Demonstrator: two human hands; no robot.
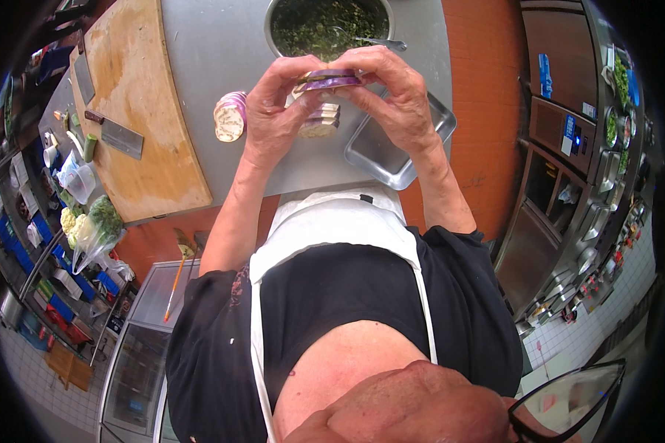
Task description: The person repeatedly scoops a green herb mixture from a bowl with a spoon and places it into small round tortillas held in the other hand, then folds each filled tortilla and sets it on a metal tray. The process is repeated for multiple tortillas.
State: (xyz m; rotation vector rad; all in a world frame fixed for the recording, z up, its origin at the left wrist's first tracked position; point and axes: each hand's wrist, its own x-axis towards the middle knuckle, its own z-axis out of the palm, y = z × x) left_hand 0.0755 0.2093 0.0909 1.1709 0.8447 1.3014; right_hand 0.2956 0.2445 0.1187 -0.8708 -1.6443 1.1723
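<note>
Between my left hand (272, 111) and my right hand (395, 92), a purple-skinned eggplant slice (329, 80) is pinched by thumbs and fingers. A dark gap runs along its edge, as if two layers lie together. Just beyond my fingers stands a metal bowl (268, 33) of finely chopped greens (314, 29), with a spoon (391, 45) resting in it. Below the held slice, more eggplant slices (321, 124) lie on the table, partly covered by my left hand. Left of that hand sits a row of cut eggplant (230, 118). A shallow metal tray (380, 144) is partly under my right forearm.
A wooden cutting board (151, 81) covers the left of the steel table (214, 52), with a cleaver (122, 138) and another knife (83, 77) on it. Bagged vegetables (100, 225) hang near its corner. Steel kitchen units (558, 133) line the right beyond an orange floor (484, 81).
</note>
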